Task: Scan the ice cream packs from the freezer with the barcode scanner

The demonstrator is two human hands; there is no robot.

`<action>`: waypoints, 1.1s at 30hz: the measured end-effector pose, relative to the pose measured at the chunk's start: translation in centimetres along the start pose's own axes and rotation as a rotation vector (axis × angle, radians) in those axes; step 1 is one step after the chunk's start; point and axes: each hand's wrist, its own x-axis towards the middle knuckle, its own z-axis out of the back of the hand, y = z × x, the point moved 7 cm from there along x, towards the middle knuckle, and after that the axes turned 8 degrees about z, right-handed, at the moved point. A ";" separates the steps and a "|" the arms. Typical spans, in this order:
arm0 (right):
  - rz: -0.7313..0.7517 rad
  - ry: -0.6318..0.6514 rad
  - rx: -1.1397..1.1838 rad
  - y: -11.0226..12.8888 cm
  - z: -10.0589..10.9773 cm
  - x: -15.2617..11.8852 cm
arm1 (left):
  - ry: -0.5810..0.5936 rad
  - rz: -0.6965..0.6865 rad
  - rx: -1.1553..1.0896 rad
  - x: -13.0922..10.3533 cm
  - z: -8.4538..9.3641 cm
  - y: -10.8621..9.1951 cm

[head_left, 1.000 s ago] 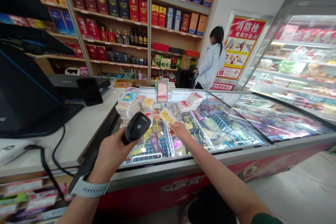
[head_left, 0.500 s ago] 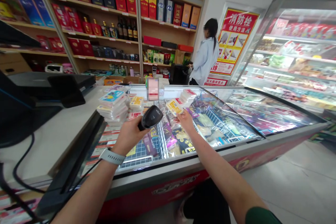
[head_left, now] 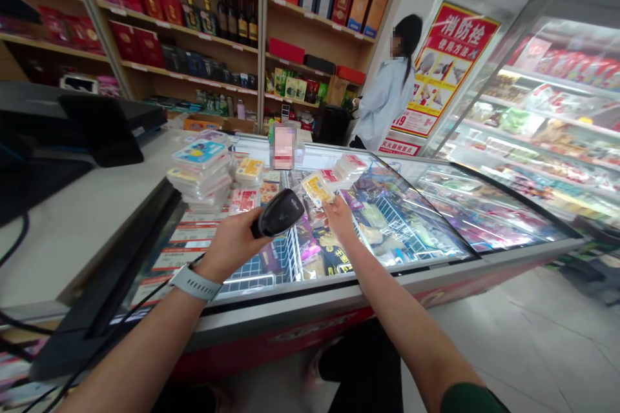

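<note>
My left hand [head_left: 231, 244] is wrapped round a black barcode scanner [head_left: 278, 213], whose head points away to the right above the freezer. A cable runs back from the wrist side. In my right hand [head_left: 339, 218] I pinch the near corner of a flat plastic pack with a yellow label [head_left: 317, 188]. The pack is tilted up over the chest freezer, with a gap between it and the scanner. Behind it lie a few clear packs with red labels [head_left: 349, 168]. To the left stands a tall stack of similar packs [head_left: 201, 168], with a yellow-labelled pack [head_left: 249, 170] beside it.
The chest freezer [head_left: 411, 271] holds wire baskets [head_left: 256, 282] of frozen goods under glass. A counter [head_left: 53, 239] with a dark screen [head_left: 101, 132] is on the left. A person [head_left: 387, 93] stands behind the freezer near a red poster [head_left: 453, 68]. Shelves [head_left: 194, 32] line the back.
The view has shifted and tilted slightly. The scanner and the yellow-labelled pack stay in my hands, a little closer together. The person at the back has hardly moved.
</note>
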 end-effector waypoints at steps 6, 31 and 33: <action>-0.016 0.011 -0.028 0.2 -0.1 -0.2 | -0.005 0.002 0.001 -0.1 0.2 -0.1; -0.040 -0.031 0.021 0.6 -0.1 -0.4 | -0.007 0.019 0.024 0.0 -0.1 0.3; -0.067 -0.030 0.047 0.4 -0.1 -0.4 | -0.013 0.018 0.029 -0.1 0.0 0.2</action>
